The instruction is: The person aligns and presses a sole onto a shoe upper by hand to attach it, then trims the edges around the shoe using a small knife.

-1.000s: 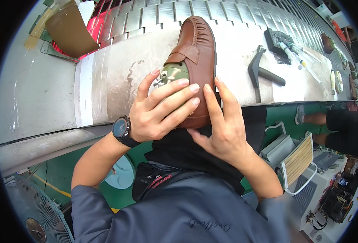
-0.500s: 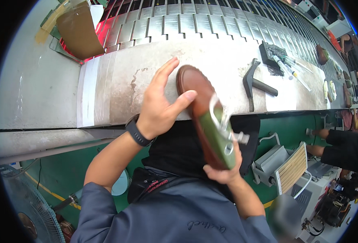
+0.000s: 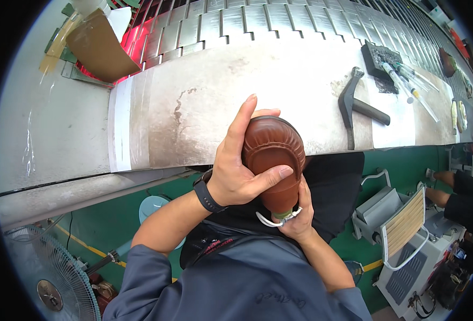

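A brown leather shoe [image 3: 274, 155] with a gathered toe and white laces is held in front of my body, its toe pointing away from me over the bench's near edge. My left hand [image 3: 241, 158] wraps its left side, thumb across the upper and fingers along the toe's edge. From below, my right hand [image 3: 300, 214] grips the shoe near the laces; most of its palm is hidden. A little green shows by the laces, while the heel is out of sight.
On the white bench [image 3: 193, 128] to the right lie a hammer [image 3: 354, 107], a black block [image 3: 378, 60] and several syringes [image 3: 407, 85]. Beyond runs a metal slat conveyor [image 3: 236, 24]. A fan [image 3: 51, 289] stands lower left, a wooden-slatted seat [image 3: 404, 222] right. More shoes lie far right.
The shoe has tilted and come nearer, its toe now facing up toward me and its green side turned from view. My left hand has closed onto it from beside it.
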Demonstrator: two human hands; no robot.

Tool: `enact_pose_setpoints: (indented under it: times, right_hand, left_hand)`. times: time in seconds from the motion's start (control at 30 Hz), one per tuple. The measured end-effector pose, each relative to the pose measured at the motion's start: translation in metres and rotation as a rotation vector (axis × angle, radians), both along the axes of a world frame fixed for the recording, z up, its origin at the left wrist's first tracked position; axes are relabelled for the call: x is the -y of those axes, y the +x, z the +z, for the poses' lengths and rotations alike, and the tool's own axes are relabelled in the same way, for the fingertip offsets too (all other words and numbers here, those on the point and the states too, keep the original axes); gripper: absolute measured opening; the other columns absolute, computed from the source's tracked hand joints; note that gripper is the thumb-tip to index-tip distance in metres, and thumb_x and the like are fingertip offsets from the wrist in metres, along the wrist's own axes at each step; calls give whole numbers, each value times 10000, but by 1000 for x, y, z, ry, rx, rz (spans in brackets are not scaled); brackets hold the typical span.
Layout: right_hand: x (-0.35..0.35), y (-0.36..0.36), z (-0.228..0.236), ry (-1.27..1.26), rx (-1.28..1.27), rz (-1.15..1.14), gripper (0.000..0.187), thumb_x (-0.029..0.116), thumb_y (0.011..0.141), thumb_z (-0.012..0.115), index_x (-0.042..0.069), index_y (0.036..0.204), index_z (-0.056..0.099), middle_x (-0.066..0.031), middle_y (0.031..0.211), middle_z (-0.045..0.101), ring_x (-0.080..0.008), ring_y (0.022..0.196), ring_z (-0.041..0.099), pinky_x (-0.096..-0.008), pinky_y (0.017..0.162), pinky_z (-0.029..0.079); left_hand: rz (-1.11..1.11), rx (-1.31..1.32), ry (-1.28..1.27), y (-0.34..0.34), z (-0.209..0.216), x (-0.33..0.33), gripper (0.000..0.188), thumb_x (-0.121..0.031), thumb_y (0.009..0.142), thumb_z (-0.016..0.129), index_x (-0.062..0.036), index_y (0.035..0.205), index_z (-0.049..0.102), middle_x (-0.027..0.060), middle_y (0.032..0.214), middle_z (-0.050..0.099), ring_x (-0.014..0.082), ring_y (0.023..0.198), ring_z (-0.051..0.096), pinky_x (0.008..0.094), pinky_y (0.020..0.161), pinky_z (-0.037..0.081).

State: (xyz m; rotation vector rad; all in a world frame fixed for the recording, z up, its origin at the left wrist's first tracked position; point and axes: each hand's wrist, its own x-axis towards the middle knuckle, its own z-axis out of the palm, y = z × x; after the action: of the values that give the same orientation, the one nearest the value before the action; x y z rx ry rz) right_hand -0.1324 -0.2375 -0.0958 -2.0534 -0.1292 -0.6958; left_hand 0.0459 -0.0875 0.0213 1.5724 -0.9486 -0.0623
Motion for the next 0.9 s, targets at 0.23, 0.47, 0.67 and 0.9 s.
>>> enact_pose_setpoints:
  times: [0.23, 0.47, 0.67, 0.9]
  right_hand:
    - [1, 5, 7, 20, -39, 85, 1119, 173, 808, 848, -115, 1642, 160, -368, 1534, 473, -527, 1362, 573, -512, 1133, 497]
    - [16, -6, 74, 126, -290, 140, 1074, 194, 745, 901, -126, 1601, 335, -353, 1522, 523, -468, 1401, 576, -495, 1159, 469]
    - [81, 61, 178, -325, 89, 113, 656, 24, 669, 860, -11, 1311, 730, -302, 1469, 609, -487, 1330, 623, -550, 1131, 483]
    - [60, 75, 131, -173, 123, -10, 259, -5, 737, 870, 31, 933, 703, -129, 886, 714, -329, 778, 684, -414, 700, 560]
  left_hand:
    - [-12, -121, 24, 10, 9, 1, 931, -123, 845, 905, -16, 1584, 349, 169, 1324, 640, 223, 1196, 680, 373, 1029, 555]
    - [181, -467, -106, 19, 19, 14, 744, -118, 871, 867, -29, 1494, 469, 112, 1275, 658, 206, 1194, 653, 362, 1061, 528]
    - [234, -604, -593, 48, 18, -53, 547, -149, 1006, 754, -22, 1451, 464, 140, 1310, 667, 240, 1193, 670, 396, 1063, 535]
    - [604, 49, 88, 19, -3, -102, 587, 0, 827, 856, -1, 1364, 618, 148, 1214, 673, 300, 1169, 678, 390, 1059, 519]
